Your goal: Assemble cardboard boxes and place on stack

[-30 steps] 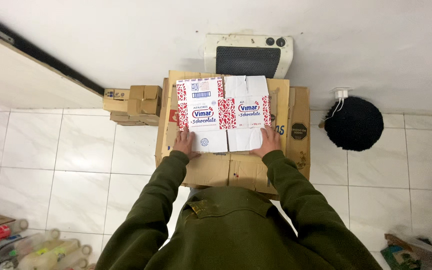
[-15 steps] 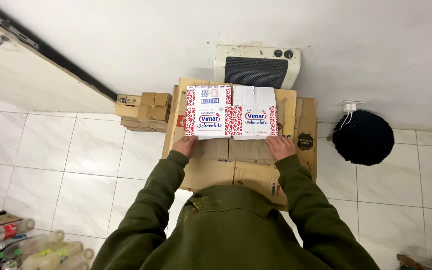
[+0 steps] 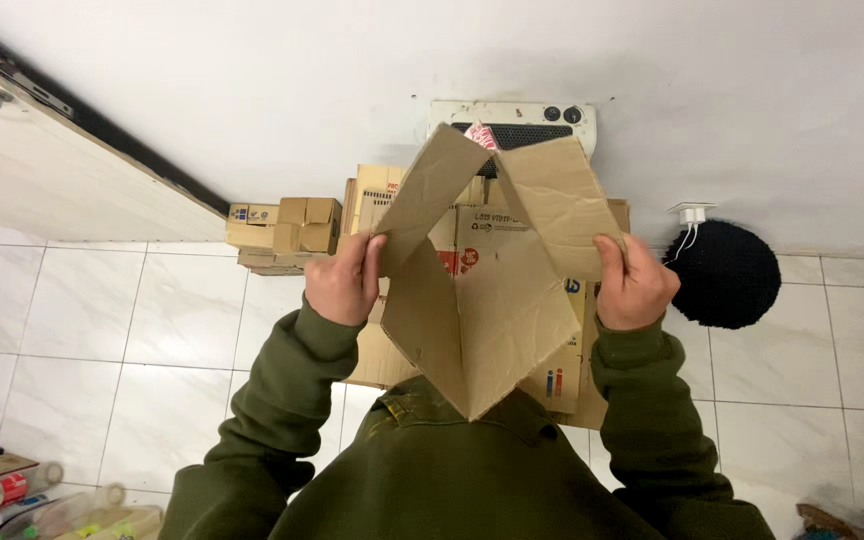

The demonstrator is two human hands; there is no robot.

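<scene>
Flattened cardboard box (image 3: 472, 300), long axis vertical, corner pointing down-frame, flaps clamped by left hand (image 3: 344, 280) and right hand (image 3: 634, 285), hiding stacked cartons (image 3: 287, 235) behind.

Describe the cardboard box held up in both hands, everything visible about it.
The cardboard box is plain brown corrugated board, creased and worn, seen from its unprinted inner side. It is opened out and partly flattened: two flaps splay upward like a V, and the lower panels narrow to a point near the person's chest. The left hand grips its left edge, the right hand its right flap. It is held in the air, tilted, in front of a stack of printed cartons by the wall.
</scene>
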